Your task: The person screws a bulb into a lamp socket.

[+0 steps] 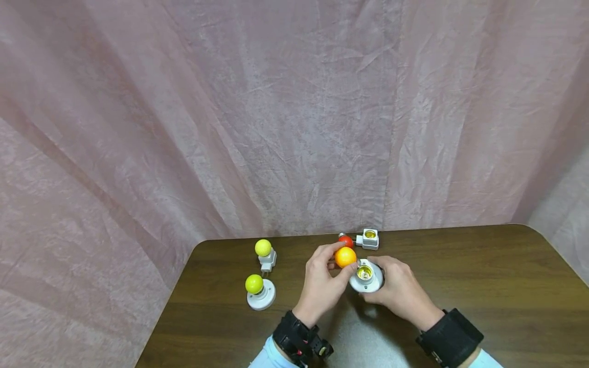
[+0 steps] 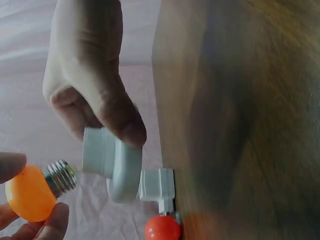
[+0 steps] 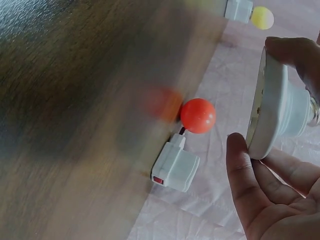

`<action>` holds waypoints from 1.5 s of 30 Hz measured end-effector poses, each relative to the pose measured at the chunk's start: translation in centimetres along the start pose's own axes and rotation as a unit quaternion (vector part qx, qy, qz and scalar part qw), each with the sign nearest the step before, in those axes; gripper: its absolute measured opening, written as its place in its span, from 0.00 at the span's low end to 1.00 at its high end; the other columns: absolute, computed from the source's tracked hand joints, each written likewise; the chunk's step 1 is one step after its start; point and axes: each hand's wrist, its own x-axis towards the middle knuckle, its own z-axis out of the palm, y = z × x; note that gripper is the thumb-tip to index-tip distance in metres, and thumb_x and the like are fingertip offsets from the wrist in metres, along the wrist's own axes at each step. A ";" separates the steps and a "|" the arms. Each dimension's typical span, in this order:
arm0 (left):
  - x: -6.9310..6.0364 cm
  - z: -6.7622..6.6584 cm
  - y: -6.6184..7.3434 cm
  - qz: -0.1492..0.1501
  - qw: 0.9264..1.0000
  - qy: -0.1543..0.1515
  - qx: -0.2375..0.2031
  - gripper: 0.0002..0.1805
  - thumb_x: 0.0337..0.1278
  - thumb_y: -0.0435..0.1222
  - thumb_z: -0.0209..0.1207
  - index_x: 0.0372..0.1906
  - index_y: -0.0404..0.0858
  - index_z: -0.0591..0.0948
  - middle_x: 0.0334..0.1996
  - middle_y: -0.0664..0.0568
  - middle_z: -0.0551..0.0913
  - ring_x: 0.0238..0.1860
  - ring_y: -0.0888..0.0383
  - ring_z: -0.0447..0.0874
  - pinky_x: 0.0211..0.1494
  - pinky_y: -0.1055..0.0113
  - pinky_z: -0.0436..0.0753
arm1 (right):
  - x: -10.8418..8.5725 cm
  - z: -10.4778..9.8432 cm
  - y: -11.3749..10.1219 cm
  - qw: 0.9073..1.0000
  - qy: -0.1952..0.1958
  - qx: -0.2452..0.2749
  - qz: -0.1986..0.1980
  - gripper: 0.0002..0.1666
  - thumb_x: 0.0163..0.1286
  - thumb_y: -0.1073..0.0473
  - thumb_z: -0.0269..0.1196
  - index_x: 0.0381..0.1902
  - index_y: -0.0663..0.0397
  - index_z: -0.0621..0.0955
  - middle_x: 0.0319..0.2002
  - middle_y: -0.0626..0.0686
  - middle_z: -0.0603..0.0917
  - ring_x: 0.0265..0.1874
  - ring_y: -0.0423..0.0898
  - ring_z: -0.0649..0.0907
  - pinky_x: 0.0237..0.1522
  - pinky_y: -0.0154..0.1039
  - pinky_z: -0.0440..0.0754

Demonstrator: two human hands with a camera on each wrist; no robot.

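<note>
An orange light bulb (image 1: 345, 257) is pinched between the thumb and fingers of my left hand (image 1: 320, 280). Its metal screw base (image 2: 61, 178) points at a round white lamp holder (image 1: 375, 282), with the tip close to the socket mouth. My right hand (image 1: 399, 289) grips that holder by the edge of its disc, thumb on one side and fingers on the other. In the right wrist view the underside of the holder (image 3: 270, 107) shows, held up off the table. Whether bulb and socket touch I cannot tell.
Behind the hands, a red bulb (image 1: 346, 240) lies beside a white plug-in socket (image 1: 368, 239) with nothing in it. To the left stand a yellow-green bulb (image 1: 254, 284) in a round holder and another (image 1: 263, 248) in a plug-in socket. A pink curtain (image 1: 294, 128) hangs behind the wooden table (image 1: 483, 276).
</note>
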 end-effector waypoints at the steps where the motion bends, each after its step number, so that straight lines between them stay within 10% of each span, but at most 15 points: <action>1: 0.0 0.1 0.1 0.002 1.000 -0.006 -0.005 0.24 0.51 0.40 0.66 0.56 0.51 0.76 0.46 0.58 0.77 0.42 0.64 0.79 0.45 0.69 0.82 | 0.0 0.0 0.0 1.000 0.001 -0.001 -0.001 0.47 0.29 0.48 0.79 0.51 0.59 0.78 0.45 0.53 0.83 0.41 0.47 0.81 0.43 0.44 0.80; 10: -0.2 0.5 0.7 0.020 0.998 -0.032 -0.043 0.26 0.49 0.33 0.66 0.56 0.43 0.74 0.50 0.53 0.78 0.45 0.64 0.81 0.48 0.74 0.81 | 0.3 -0.3 -0.2 1.000 0.012 -0.007 -0.021 0.45 0.30 0.48 0.79 0.51 0.57 0.80 0.44 0.52 0.83 0.39 0.46 0.81 0.41 0.44 0.80; 26: -0.8 0.9 0.5 0.083 0.995 -0.049 0.025 0.24 0.46 0.32 0.67 0.52 0.45 0.78 0.49 0.54 0.80 0.48 0.65 0.79 0.47 0.75 0.80 | 0.1 0.0 -0.4 0.999 0.022 -0.010 -0.030 0.43 0.28 0.47 0.79 0.48 0.56 0.82 0.41 0.52 0.84 0.37 0.44 0.80 0.38 0.41 0.79; 45: 0.1 0.2 1.2 0.085 0.990 -0.082 0.076 0.22 0.51 0.38 0.66 0.54 0.46 0.79 0.49 0.57 0.81 0.45 0.68 0.79 0.44 0.77 0.80 | 0.1 0.0 -0.2 0.999 0.023 -0.024 -0.040 0.39 0.28 0.46 0.79 0.44 0.50 0.83 0.38 0.48 0.84 0.33 0.40 0.80 0.34 0.38 0.79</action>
